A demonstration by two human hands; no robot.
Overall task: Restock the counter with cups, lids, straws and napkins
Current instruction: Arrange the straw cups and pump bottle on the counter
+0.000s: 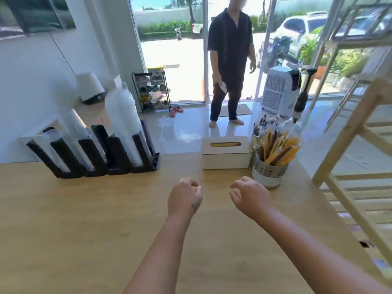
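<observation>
Cups [124, 115] sit in tall translucent stacks in the black rack [95, 160] at the back left of the counter [74, 225]. Blur makes it hard to tell cups from lids, and the rack's dividers hide the stack bottoms. The napkin box [227, 155], white with a slotted top, is at the back edge right of centre. The slot shows something yellowish, and I can't tell if napkins are inside. Just beside it on the right, wrapped straws [275, 145], yellow and dark, stand in a perforated metal holder [268, 174]. My left hand [184, 198] is over the bare wood in front of the box with fingers curled in loosely. The fingertips are mostly hidden behind the knuckles, and nothing shows in its grip. My right hand [248, 196] is near the holder, apart from it, fingers bent and spread like a loose claw, holding nothing. Whether either hand touches the counter I can't tell. A person [230, 60] in dark clothes stands barefoot by the glass door, holding something small and white, too blurred to identify. A wooden shelf [360, 128] is cut off at the right edge.
</observation>
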